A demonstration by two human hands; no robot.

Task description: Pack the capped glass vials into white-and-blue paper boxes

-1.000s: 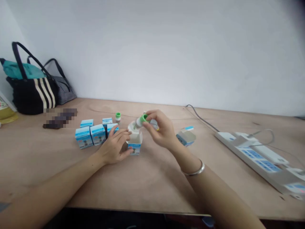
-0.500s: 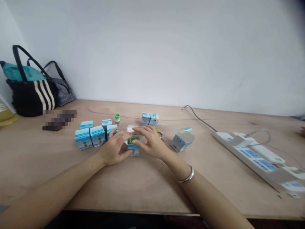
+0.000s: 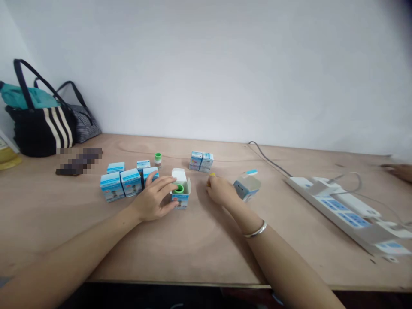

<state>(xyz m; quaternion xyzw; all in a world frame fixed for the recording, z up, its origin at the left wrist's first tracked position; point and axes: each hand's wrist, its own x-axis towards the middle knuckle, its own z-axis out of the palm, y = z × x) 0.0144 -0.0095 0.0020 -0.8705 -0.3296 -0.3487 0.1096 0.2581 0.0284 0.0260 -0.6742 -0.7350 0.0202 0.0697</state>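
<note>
My left hand is curled round the left side of a small blue-and-white carton, thumb at its front and fingers at its back edge. The carton stands upright with its flaps up, and a green-rimmed bottle top shows inside. To the right, my right hand is low over the table, fingers closed on a small thing with a yellow part; most of it is hidden. Beyond my left hand stands a small clear vial with a green cap.
Several closed blue-and-white cartons stand at left, and two more sit farther back. An open carton lies tilted at right. A white power strip with cables, a blurred dark object, bags and another person's hand are around.
My right hand has left the open carton and moved right, closing on the small yellow-parted thing. My left hand stays at the carton. The other person's hand shows more at the right edge.
</note>
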